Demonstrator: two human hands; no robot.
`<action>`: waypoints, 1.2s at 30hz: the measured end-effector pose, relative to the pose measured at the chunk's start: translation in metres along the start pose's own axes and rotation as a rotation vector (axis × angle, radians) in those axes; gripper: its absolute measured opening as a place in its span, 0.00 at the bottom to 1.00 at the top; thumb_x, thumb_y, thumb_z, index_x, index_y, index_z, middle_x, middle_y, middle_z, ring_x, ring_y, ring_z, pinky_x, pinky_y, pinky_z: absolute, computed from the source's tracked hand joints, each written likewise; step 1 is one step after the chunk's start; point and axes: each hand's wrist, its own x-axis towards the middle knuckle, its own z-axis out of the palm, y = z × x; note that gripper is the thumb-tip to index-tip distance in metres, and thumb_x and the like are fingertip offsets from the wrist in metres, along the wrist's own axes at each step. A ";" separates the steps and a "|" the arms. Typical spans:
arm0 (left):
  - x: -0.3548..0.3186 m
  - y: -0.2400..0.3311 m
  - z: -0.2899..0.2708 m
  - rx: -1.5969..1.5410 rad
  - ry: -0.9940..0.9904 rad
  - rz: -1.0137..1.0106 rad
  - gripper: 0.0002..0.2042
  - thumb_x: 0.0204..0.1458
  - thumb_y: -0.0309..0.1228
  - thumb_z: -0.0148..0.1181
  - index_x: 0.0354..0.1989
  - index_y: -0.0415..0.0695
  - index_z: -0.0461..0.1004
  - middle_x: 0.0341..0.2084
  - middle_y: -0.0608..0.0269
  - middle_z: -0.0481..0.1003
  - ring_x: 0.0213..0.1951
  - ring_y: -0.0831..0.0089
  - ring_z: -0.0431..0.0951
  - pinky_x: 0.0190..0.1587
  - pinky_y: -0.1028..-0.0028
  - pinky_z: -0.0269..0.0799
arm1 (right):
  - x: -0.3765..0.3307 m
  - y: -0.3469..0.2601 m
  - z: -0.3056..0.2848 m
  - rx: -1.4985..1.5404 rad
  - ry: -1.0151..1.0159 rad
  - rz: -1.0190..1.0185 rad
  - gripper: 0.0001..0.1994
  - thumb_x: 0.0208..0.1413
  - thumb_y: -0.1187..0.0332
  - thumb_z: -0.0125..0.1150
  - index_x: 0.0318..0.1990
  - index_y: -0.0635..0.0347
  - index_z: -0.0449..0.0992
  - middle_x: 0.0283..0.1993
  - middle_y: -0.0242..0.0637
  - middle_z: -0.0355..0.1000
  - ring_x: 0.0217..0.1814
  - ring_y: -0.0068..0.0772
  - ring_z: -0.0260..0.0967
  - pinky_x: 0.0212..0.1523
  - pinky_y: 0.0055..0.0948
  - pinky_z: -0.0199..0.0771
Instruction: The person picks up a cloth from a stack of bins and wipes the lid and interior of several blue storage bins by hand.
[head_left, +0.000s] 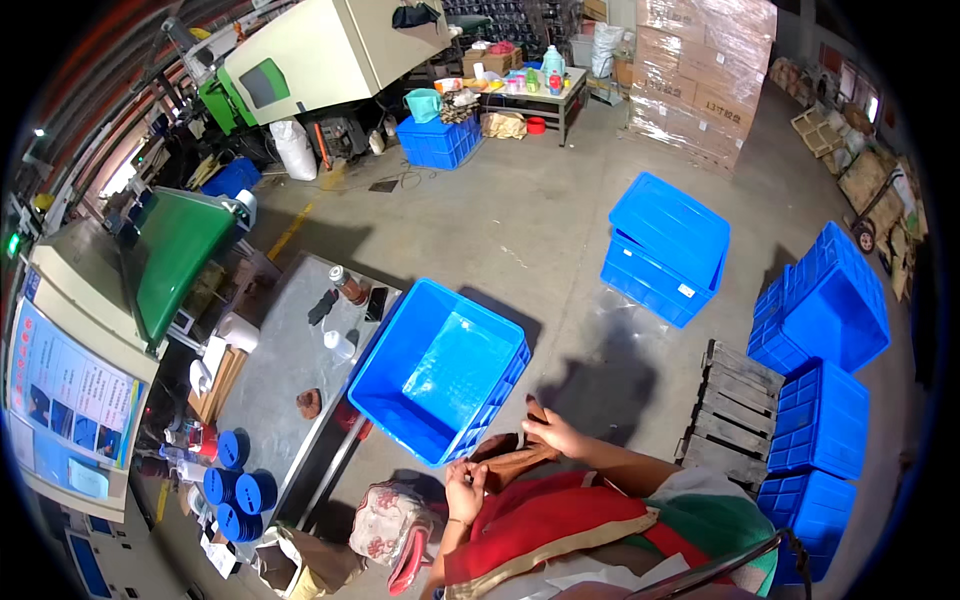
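My left hand (464, 492) is closed at the near end of a brown, floppy glove-like piece (518, 461), in front of my red apron (540, 515). Slightly farther off and to the right, my right hand (556, 434) has its fingers curled around the brown material, and a brown tip sticks up beyond them. The exact kind of piece is too small to make out. Just beyond both hands stands an open blue plastic crate (440, 365), tilted toward me beside the metal-topped table.
The grey table (270, 360) at left carries a bottle (347, 285), a phone (376, 304), a brown lump (309, 403) and several blue discs (238, 490). A lidded blue crate (665, 250) stands ahead right. Stacked crates (820, 420) flank a wooden pallet (730, 415). A patterned stool cushion (390, 520) is near.
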 end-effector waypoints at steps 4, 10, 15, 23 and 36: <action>0.047 -0.007 0.024 -0.137 -0.164 -0.136 0.11 0.48 0.34 0.62 0.32 0.39 0.72 0.28 0.51 0.74 0.33 0.56 0.76 0.35 0.68 0.71 | -0.005 -0.018 -0.013 -0.371 -0.220 -0.118 0.18 0.54 0.60 0.59 0.45 0.61 0.65 0.37 0.29 0.61 0.41 0.20 0.58 0.46 0.22 0.58; 0.137 0.047 0.062 -0.069 -0.390 -0.117 0.13 0.48 0.38 0.61 0.36 0.43 0.73 0.28 0.51 0.76 0.32 0.54 0.77 0.34 0.67 0.72 | 0.019 -0.074 -0.051 -0.694 -0.065 0.127 0.17 0.50 0.57 0.61 0.35 0.65 0.76 0.27 0.35 0.74 0.35 0.19 0.69 0.36 0.25 0.69; 0.216 0.022 0.078 -0.121 -0.416 -0.037 0.14 0.48 0.38 0.62 0.39 0.43 0.75 0.34 0.53 0.76 0.35 0.60 0.77 0.38 0.69 0.72 | 0.082 -0.100 -0.088 -0.761 0.157 0.043 0.17 0.50 0.55 0.56 0.34 0.61 0.77 0.26 0.44 0.73 0.28 0.34 0.71 0.32 0.32 0.69; 0.319 -0.065 0.100 0.343 -0.512 -0.188 0.17 0.45 0.39 0.64 0.39 0.41 0.74 0.32 0.54 0.76 0.30 0.61 0.78 0.33 0.66 0.73 | 0.171 -0.107 -0.237 -0.535 0.731 0.032 0.18 0.47 0.57 0.58 0.37 0.63 0.76 0.33 0.47 0.75 0.36 0.38 0.73 0.38 0.33 0.70; 0.569 -0.031 0.456 -0.073 -0.974 -0.429 0.17 0.52 0.40 0.56 0.37 0.35 0.73 0.27 0.53 0.76 0.33 0.66 0.76 0.38 0.71 0.71 | 0.247 -0.129 -0.510 0.121 1.158 0.085 0.15 0.51 0.63 0.57 0.40 0.66 0.75 0.35 0.34 0.73 0.37 0.23 0.68 0.39 0.25 0.69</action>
